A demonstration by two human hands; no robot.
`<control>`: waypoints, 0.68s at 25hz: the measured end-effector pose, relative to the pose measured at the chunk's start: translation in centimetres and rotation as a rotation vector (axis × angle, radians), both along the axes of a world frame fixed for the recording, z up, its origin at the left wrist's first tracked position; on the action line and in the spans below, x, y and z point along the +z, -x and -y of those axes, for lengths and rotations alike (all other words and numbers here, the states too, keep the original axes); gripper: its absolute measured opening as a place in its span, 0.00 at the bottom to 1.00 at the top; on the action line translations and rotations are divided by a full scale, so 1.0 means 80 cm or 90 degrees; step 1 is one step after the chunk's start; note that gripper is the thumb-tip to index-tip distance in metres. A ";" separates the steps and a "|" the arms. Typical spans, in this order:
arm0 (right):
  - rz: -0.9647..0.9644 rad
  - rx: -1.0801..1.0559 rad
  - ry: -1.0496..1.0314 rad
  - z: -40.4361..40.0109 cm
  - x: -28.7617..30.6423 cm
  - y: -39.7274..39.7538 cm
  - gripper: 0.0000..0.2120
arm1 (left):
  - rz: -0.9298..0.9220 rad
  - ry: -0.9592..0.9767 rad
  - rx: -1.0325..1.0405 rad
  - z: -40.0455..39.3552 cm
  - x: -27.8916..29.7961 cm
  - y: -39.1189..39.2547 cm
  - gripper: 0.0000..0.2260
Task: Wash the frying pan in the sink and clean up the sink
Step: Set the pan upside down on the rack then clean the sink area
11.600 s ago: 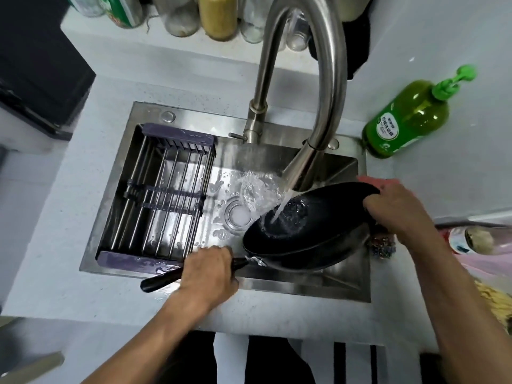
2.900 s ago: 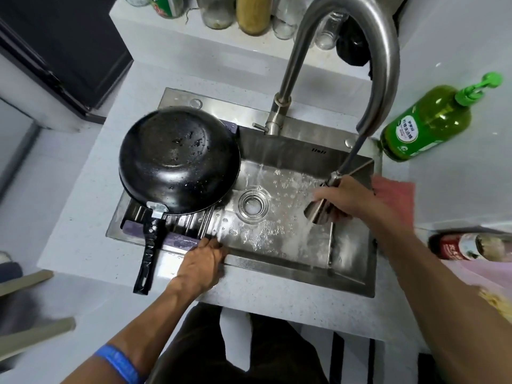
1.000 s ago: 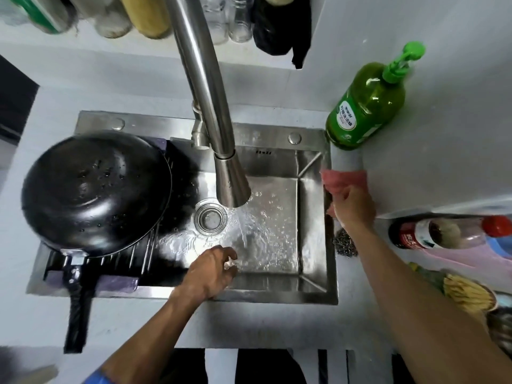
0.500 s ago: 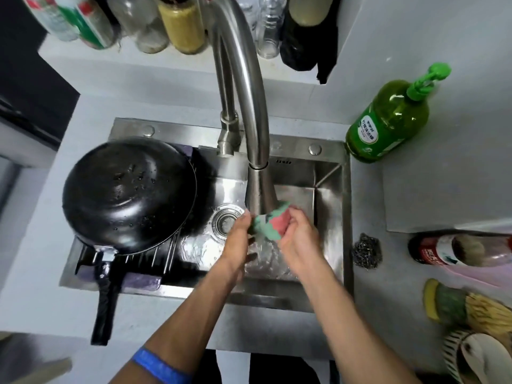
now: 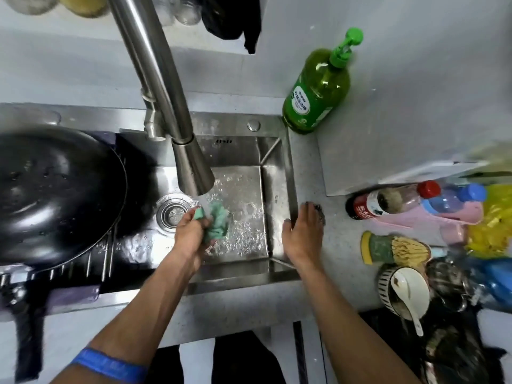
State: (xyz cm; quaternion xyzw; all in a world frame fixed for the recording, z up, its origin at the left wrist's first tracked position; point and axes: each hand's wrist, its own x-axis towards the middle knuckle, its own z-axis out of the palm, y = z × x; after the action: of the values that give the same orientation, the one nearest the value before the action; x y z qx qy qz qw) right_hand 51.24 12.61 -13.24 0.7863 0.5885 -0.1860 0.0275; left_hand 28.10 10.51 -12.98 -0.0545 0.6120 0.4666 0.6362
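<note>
One frying pan (image 5: 55, 195), black and beaded with water, upside down on the dark drying rack (image 5: 91, 270) over the left part of the sink (image 5: 279, 173), handle (image 5: 27, 342) reaching past the sink's near rim onto the worktop (image 5: 346, 167). Right of the pan, inside the wet basin, a round drain strainer (image 5: 173, 214) just under the faucet head (image 5: 194, 173). Left hand (image 5: 191, 231), fingers curled and clamped on a crumpled green cloth (image 5: 217, 221), held beside the strainer directly below the faucet head; blue band (image 5: 108, 365) on that wrist. Right hand (image 5: 303, 234) at the sink's right rim, fingers straight and spread apart, holding nothing, fingertips touching a dark steel scourer (image 5: 318, 212) on the worktop just right of the sink; mostly hidden by the hand. Behind the sink's right back corner, a green pump bottle (image 5: 318, 90) of dish soap, upright. Farther right of the sink, well apart from it, a cluster on the worktop: a red-capped bottle (image 5: 393, 199) on its side, a blue-capped bottle (image 5: 454, 199) beside it on something pink, a yellow-and-green scrub sponge (image 5: 388, 249), a striped bowl (image 5: 401, 292) with a white spoon (image 5: 407, 300) in it. Behind the sink, on the shelf, blurred jars (image 5: 83, 4) and a hanging black cloth (image 5: 235, 18).
</note>
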 end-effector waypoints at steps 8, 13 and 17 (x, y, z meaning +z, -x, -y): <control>0.067 0.019 -0.097 -0.028 -0.001 -0.086 0.24 | 0.092 -0.045 -0.026 0.015 -0.005 0.008 0.12; -0.526 -0.068 0.100 0.020 0.046 0.104 0.22 | -0.004 -0.126 -0.045 0.011 0.016 0.007 0.17; -0.866 -0.446 0.318 0.011 0.030 0.219 0.13 | -0.038 -0.059 0.062 -0.004 0.006 0.011 0.14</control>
State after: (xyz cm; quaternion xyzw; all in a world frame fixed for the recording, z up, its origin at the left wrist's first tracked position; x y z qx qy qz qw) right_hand 33.72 11.75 -10.81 0.6102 0.1362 -0.7481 -0.2223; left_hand 27.23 10.86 -12.49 -0.0407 0.6050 0.5265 0.5960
